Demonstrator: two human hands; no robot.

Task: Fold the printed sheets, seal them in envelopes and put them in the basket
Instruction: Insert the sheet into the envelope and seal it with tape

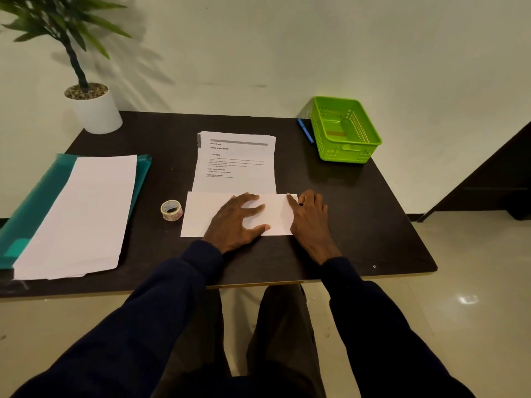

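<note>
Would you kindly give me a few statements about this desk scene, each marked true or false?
The left hand lies flat on the folded sheet. True.
The green basket holds several envelopes. False: no envelope shows in it.
The blue pen lies just left of the basket. True.
The tape roll sits inside the basket. False: it stands on the table, left of the folded sheet.
The right hand holds the pen. False: it rests at the folded sheet's right edge.
</note>
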